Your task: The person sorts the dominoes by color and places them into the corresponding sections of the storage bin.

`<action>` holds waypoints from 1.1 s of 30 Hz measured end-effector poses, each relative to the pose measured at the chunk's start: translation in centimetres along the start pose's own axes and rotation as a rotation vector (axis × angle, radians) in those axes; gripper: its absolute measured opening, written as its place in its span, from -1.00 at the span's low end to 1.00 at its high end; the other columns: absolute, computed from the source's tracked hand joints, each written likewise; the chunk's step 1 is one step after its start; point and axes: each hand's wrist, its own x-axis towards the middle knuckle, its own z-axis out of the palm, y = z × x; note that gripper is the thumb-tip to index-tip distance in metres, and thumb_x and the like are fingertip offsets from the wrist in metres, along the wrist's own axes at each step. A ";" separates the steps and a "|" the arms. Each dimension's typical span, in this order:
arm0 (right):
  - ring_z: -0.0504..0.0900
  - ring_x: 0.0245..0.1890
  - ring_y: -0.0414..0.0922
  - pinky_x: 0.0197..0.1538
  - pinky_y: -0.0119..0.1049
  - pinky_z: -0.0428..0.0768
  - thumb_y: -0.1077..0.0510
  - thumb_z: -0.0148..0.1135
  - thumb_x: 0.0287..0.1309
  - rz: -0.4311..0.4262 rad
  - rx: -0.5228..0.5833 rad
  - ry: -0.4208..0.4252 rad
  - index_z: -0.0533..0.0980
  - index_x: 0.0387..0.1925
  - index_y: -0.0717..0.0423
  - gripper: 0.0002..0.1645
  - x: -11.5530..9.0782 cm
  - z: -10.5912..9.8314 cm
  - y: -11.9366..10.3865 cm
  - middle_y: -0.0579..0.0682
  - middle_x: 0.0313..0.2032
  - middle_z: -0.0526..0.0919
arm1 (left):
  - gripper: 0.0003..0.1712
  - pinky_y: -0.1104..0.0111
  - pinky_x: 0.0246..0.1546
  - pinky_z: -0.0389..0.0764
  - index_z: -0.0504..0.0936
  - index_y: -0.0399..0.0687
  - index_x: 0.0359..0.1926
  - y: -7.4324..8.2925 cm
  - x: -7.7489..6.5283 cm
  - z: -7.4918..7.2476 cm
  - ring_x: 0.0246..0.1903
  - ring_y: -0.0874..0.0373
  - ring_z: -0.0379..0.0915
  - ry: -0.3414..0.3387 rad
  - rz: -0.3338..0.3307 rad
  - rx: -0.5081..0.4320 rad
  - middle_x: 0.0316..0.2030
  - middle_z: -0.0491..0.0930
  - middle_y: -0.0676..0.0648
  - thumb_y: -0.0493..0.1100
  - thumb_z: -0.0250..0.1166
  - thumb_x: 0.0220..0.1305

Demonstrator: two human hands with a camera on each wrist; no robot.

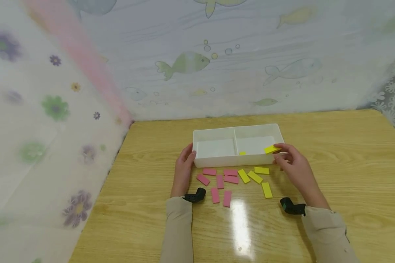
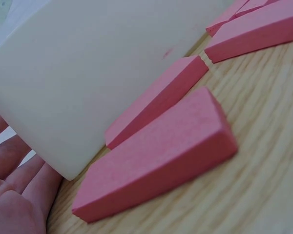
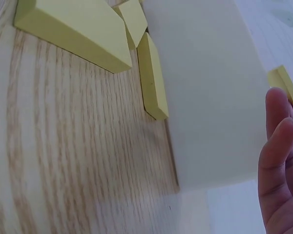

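A white two-compartment box (image 1: 214, 162) stands on the table. At its left end, my left hand (image 1: 183, 170) rests against the outer wall, with loosely extended fingers (image 2: 12, 158) beside the corner in the left wrist view. Over the right compartment's front rim, my right hand (image 1: 294, 164) pinches a yellow block (image 1: 271, 149); its far part is cut off in the right wrist view. Another yellow block (image 1: 242, 153) shows low inside the right compartment, mostly hidden by the front wall.
Several pink blocks (image 1: 227, 198) lie scattered before the box's left half. Several yellow blocks (image 1: 267, 190) lie before its right half, one (image 3: 153, 78) close along the front wall. Behind the wooden table (image 1: 345, 146) is a fish-patterned wall (image 1: 237, 91).
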 end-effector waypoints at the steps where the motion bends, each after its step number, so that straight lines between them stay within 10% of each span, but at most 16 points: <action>1: 0.53 -0.25 -0.02 -0.34 -0.31 0.52 -0.06 0.00 0.22 -0.009 0.002 0.003 0.31 0.13 -0.05 -0.55 -0.1 0.0 0.0 0.10 -0.16 0.54 | -0.54 0.29 0.17 0.17 0.33 0.21 0.19 0.0 0.0 0.0 0.17 0.28 0.15 0.003 -0.008 0.006 0.16 0.30 0.14 0.05 0.05 0.27; 29: 0.54 -0.30 -0.06 -0.41 -0.41 0.50 0.06 0.03 0.22 -0.023 -0.078 0.035 0.26 0.22 -0.03 -0.48 0.7 0.8 0.3 0.03 -0.02 0.51 | -0.50 0.27 0.14 0.21 0.33 0.01 0.22 -0.1 0.5 0.3 0.15 0.21 0.20 0.012 0.058 -0.016 0.18 0.31 0.00 0.00 0.07 0.27; 33: 0.56 -0.34 -0.08 -0.41 -0.45 0.49 0.11 -0.02 0.25 -0.059 -0.106 0.026 0.24 0.24 -0.05 -0.49 0.5 0.5 0.3 0.06 -0.05 0.54 | -0.51 0.27 0.13 0.24 0.34 -0.02 0.20 -0.5 0.5 -0.2 0.16 0.15 0.20 -0.007 0.033 -0.180 0.17 0.31 0.00 -0.04 0.09 0.27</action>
